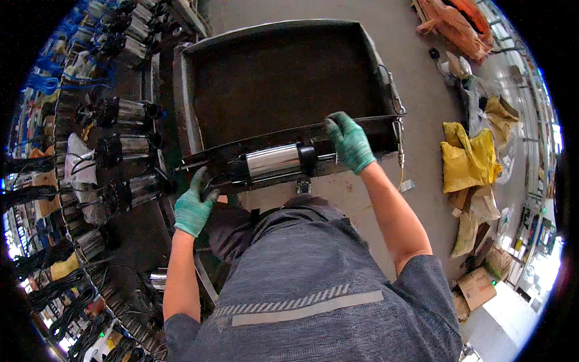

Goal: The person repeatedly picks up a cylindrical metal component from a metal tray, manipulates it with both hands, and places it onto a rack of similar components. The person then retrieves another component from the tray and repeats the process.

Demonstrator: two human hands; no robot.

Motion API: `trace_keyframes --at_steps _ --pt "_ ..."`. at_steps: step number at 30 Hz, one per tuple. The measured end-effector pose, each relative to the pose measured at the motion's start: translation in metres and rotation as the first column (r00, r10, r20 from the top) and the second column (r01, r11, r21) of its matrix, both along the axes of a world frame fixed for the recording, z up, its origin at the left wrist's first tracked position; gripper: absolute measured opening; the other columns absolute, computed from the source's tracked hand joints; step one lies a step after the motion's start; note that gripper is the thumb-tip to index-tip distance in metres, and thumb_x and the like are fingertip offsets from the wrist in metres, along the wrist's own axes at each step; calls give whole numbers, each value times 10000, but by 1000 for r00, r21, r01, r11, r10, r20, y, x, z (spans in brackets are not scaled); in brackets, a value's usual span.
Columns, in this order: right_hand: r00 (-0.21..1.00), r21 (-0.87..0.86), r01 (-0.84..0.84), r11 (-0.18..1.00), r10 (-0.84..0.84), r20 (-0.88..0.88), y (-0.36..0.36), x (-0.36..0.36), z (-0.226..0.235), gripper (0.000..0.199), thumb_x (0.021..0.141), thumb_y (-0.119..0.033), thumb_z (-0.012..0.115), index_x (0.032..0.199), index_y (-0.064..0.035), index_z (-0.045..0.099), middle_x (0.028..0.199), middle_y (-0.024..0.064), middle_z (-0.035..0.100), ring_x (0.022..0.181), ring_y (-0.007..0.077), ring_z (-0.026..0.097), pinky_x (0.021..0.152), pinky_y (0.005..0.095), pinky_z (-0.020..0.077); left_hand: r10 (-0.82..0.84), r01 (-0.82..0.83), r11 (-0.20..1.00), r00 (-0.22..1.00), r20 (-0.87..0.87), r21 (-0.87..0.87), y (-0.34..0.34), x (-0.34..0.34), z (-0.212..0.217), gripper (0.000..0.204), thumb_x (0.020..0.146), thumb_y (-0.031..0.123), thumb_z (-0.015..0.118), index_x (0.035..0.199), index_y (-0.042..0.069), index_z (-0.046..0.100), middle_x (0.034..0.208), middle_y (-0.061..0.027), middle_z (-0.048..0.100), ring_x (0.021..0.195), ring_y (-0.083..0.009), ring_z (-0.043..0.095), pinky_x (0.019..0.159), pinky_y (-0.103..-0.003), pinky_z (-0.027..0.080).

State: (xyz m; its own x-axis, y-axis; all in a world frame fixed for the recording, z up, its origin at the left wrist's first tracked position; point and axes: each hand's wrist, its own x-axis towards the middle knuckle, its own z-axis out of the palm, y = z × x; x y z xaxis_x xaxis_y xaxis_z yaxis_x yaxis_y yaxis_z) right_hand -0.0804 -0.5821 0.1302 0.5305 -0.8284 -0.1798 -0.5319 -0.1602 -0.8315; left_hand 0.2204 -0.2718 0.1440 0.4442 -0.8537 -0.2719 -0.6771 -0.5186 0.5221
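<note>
In front of me lies a cylindrical motor or pump (pixel 274 161) with a polished metal middle and black ends, set sideways on the dark near ledge (pixel 380 136) of a large metal trough. My left hand (pixel 194 208), in a green knit glove, is by its black left end, thumb and fingers apart. Whether its fingertips touch that end cannot be told. Beyond the right end, my green-gloved right hand (pixel 351 143) is over the ledge, thumb apart from the fingers. A thin shaft or rod sticks out toward it.
The trough's dark floor (pixel 277 78) stretches away behind the ledge, with a chain (pixel 400 145) at its right corner. Several similar metal cylinders (pixel 136 146) lie on a rack at left, among coiled black cables (pixel 72 301). Yellow sacks (pixel 470 158) and a cardboard box (pixel 476 288) are at right.
</note>
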Motion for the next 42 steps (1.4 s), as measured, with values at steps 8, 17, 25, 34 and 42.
trace_keyframes --at_steps 8,17,25,34,42 --pt "631 283 -523 804 589 -505 -23 -59 -41 493 931 -418 672 1307 -103 620 1182 233 716 1073 473 671 909 523 542 -102 72 959 990 95 275 -69 -51 -7 896 865 497 764 1603 195 358 868 -178 726 852 -368 727 789 -471 561" --pt "689 -311 -659 685 385 -614 1 -63 -62 104 860 -179 664 952 -132 666 869 124 726 857 362 730 690 494 578 -178 99 942 958 226 320 -70 -51 -5 812 867 493 768 1540 142 479 805 -156 759 844 -330 749 809 -454 563" --pt "933 690 -150 708 333 -140 -22 -69 -86 502 1049 -528 548 901 -74 702 715 31 611 616 143 562 539 332 444 -173 120 944 973 151 308 -75 -50 -7 795 866 516 761 1529 175 483 773 -145 753 742 -312 755 799 -437 577" --pt "889 703 -403 585 69 452 -4 -85 -96 299 945 -97 673 1243 -87 655 926 42 679 752 156 642 611 304 524 -175 122 914 979 106 386 -79 -52 -5 823 902 509 724 1581 174 403 863 -116 741 771 -278 721 786 -428 565" --pt "903 758 -425 495 175 392 -25 -66 -65 507 918 -50 680 1416 -70 586 1011 66 723 887 242 719 755 388 607 -183 131 930 975 125 344 -70 -44 -24 790 940 449 713 1590 153 374 729 -74 747 619 -223 728 672 -382 572"
